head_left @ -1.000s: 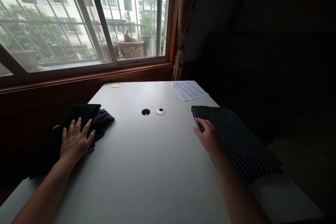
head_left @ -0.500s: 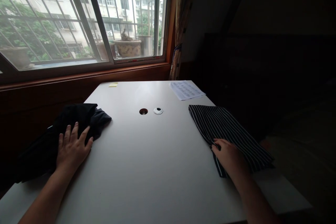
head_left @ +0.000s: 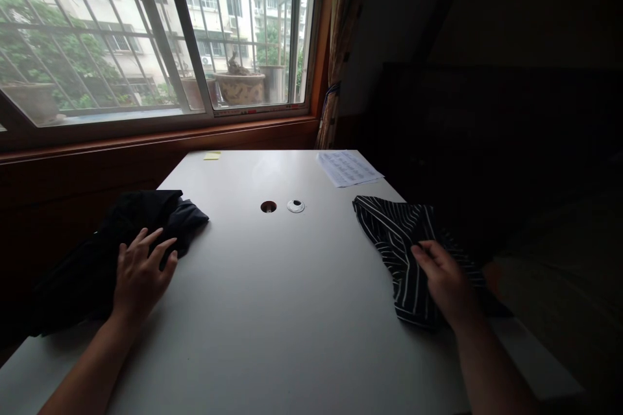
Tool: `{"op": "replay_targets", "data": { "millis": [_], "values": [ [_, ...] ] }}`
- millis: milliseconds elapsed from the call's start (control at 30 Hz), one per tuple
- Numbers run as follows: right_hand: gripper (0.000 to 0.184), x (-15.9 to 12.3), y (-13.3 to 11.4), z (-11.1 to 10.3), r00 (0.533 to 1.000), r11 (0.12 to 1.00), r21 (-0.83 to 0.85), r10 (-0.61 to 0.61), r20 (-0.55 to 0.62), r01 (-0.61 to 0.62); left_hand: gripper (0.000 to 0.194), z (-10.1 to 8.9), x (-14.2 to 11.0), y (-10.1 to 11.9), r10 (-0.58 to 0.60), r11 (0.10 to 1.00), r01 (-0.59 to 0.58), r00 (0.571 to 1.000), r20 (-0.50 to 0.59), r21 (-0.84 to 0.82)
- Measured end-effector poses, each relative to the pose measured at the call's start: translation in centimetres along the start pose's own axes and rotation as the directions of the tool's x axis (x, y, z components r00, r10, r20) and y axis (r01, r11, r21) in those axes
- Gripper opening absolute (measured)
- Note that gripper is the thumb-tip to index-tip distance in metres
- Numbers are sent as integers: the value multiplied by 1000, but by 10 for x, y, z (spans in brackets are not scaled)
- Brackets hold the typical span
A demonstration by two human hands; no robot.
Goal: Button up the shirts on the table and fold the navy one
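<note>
My right hand (head_left: 445, 275) pinches a fold of the black-and-white striped cloth (head_left: 411, 285) at the table's right side. The cloth is bunched and partly lifted under the fingers, and its far right part hangs in shadow near the edge. My left hand (head_left: 143, 269) has its fingers apart over the near side of a dark clothing pile (head_left: 146, 211) on the left. It grips nothing; whether the fingertips touch the pile I cannot tell.
The white table (head_left: 272, 311) has a round hole (head_left: 268, 207) with a white cap (head_left: 296, 206) beside it. Printed sheets (head_left: 348, 168) lie at the back right, a yellow sticky note (head_left: 212, 155) at the back left. Beyond stand a barred window (head_left: 243, 26) and a curtain (head_left: 332, 97).
My right hand has pulled the striped cloth up and to the right, so its flat surface is now creased and folded over. My left hand has shifted slightly right, its fingers more bent.
</note>
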State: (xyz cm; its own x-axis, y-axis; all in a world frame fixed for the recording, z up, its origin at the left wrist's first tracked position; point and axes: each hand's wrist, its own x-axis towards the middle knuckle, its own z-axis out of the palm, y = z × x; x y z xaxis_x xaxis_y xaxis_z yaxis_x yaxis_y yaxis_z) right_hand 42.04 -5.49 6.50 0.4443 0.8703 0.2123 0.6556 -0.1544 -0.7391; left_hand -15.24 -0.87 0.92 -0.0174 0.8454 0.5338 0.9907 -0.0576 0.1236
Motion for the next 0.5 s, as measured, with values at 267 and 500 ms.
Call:
{"op": "replay_targets", "data": {
  "millis": [267, 500],
  "values": [
    [31, -40, -80, 63, 894, 810, 568, -138, 427, -146, 36, 15, -1, 21, 302, 932, -274, 949, 90, -238],
    [30, -86, -157, 106, 543, 465, 710, -457, 704, -529, 58, 13, -7, 81, 581, 706, -399, 798, 157, -585]
  ]
}}
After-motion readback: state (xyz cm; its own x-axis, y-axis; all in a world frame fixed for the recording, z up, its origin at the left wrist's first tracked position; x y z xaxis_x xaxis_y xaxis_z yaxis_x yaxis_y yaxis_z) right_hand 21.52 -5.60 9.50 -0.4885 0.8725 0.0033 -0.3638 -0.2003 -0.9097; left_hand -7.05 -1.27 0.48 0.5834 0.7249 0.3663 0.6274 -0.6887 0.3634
